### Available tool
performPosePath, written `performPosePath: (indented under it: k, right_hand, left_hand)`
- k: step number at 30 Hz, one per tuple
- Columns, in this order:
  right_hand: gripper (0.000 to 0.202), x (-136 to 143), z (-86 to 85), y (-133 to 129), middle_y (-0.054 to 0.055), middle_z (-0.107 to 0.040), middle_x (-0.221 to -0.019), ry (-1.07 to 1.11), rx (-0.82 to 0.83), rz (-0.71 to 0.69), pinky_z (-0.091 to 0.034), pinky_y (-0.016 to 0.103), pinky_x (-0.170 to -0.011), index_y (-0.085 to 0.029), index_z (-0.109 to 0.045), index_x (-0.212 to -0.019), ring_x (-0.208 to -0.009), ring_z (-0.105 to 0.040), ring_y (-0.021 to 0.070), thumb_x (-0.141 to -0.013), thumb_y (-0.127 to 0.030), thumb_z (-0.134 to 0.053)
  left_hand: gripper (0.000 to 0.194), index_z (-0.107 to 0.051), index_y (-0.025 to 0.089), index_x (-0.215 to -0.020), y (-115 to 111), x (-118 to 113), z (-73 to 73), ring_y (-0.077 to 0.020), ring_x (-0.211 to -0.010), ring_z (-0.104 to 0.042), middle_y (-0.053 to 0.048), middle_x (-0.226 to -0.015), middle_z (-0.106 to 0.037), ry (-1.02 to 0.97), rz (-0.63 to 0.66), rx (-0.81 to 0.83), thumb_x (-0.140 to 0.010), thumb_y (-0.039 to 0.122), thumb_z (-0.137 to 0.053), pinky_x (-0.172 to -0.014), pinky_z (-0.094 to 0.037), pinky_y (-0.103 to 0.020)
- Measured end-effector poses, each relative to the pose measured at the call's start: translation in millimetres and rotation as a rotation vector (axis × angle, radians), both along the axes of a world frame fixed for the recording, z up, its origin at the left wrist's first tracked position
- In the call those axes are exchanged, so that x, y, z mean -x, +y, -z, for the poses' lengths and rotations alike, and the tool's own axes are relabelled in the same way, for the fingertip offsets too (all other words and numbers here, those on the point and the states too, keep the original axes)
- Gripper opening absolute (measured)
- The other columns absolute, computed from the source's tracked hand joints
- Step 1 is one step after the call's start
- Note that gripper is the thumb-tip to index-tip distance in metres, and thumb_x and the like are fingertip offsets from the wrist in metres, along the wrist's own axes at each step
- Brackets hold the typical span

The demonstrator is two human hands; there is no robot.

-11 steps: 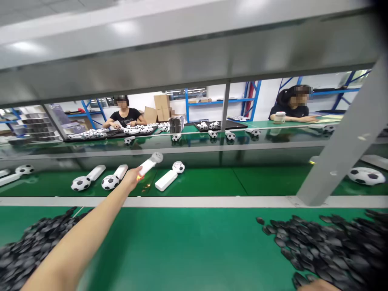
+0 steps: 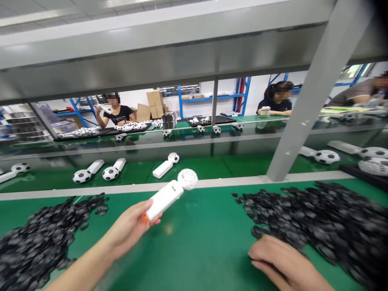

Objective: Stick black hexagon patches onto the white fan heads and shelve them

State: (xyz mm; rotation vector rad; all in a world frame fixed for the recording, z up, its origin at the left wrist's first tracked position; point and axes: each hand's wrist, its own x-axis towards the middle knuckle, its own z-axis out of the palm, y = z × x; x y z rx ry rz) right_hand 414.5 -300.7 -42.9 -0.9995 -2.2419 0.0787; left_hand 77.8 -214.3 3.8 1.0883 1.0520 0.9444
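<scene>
My left hand (image 2: 135,230) is closed around the lower end of a white handle with a ball-shaped head (image 2: 166,196), raised over the green tabletop. The head points up and to the right, and something orange shows at the gripped end. My right hand (image 2: 281,260) is curled with its fingers together at the near edge of the right heap of small black pieces (image 2: 303,214). Whatever its fingertips may hold is hidden. Another heap of black pieces (image 2: 45,234) lies to the left, beside my left forearm.
Across a metal rail (image 2: 209,183), a green conveyor (image 2: 200,167) carries several white handles with football-patterned heads (image 2: 110,173). A slanted grey post (image 2: 300,113) rises at the right. Co-workers (image 2: 117,111) sit beyond the line. A dark tray (image 2: 354,173) stands at the far right.
My left hand has drawn the white handle back from the conveyor, over the rail to the near tabletop. My right hand has come further into view beside the right heap.
</scene>
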Motion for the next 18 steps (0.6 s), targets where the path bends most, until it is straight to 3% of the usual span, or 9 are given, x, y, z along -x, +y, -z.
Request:
performPosePath:
  k: [2,5,8,10,14,18]
  right_hand:
    - [0.010,1.5,-2.7,-4.9,0.002,-0.061,-0.077,-0.009,0.055,-0.019,-0.050,0.023,-0.067,-0.021,-0.055,-0.089,-0.069,-0.058,0.0132,-0.085,-0.015,-0.047]
    - [0.013,2.8,-3.9,-10.4,0.005,-0.059,-0.081,0.003,0.080,-0.033,-0.049,0.027,-0.067,-0.020,-0.054,-0.092,-0.075,-0.056,0.0149,-0.088,-0.015,-0.042]
    - [0.013,3.1,-2.8,-11.6,0.008,-0.057,-0.095,0.006,0.087,0.023,-0.048,0.031,-0.074,-0.020,-0.053,-0.092,-0.088,-0.054,0.0175,-0.089,-0.016,-0.041]
    - [0.013,2.8,-2.1,-10.5,0.009,-0.054,-0.101,-0.001,0.108,0.061,-0.047,0.032,-0.078,-0.020,-0.053,-0.091,-0.093,-0.052,0.0182,-0.089,-0.017,-0.041]
    - [0.011,1.8,-2.8,-8.6,0.007,-0.055,-0.097,0.005,0.160,0.058,-0.047,0.032,-0.079,-0.020,-0.053,-0.090,-0.093,-0.051,0.0175,-0.089,-0.017,-0.042]
    - [0.011,1.3,-3.6,-9.3,0.006,-0.055,-0.092,0.009,0.200,0.030,-0.046,0.031,-0.076,-0.020,-0.052,-0.092,-0.089,-0.050,0.0169,-0.089,-0.016,-0.042]
  left_hand:
    - [0.031,-0.056,0.016,-0.103,-16.4,-15.5,11.3,-0.0221,-0.087,-0.058,-0.010,-0.101,-0.061,0.307,0.061,-0.196,-0.083,0.037,-0.045,-0.079,-0.049,-0.037]
    - [0.026,-0.052,0.019,-0.102,-31.2,-32.1,30.1,-0.0226,-0.091,-0.056,-0.008,-0.101,-0.058,0.760,0.135,-0.631,-0.079,0.029,-0.048,-0.080,-0.047,-0.038]
    - [0.029,-0.051,0.019,-0.103,-41.7,-43.6,40.7,-0.0227,-0.097,-0.052,-0.010,-0.107,-0.053,0.981,0.207,-0.965,-0.076,0.016,-0.044,-0.080,-0.047,-0.036]
    - [0.036,-0.049,0.019,-0.109,-47.2,-51.0,40.1,-0.0223,-0.096,-0.051,-0.009,-0.106,-0.052,1.055,0.248,-1.017,-0.073,0.014,-0.044,-0.078,-0.048,-0.034]
    - [0.055,-0.041,0.027,-0.125,-54.0,-64.1,32.7,-0.0205,-0.090,-0.052,-0.006,-0.102,-0.048,1.115,0.316,-0.943,-0.072,0.015,-0.049,-0.073,-0.050,-0.031]
    - [0.045,-0.045,0.028,-0.123,-54.1,-66.1,35.7,-0.0196,-0.090,-0.054,-0.008,-0.105,-0.048,1.089,0.309,-0.980,-0.079,0.018,-0.047,-0.074,-0.050,-0.030]
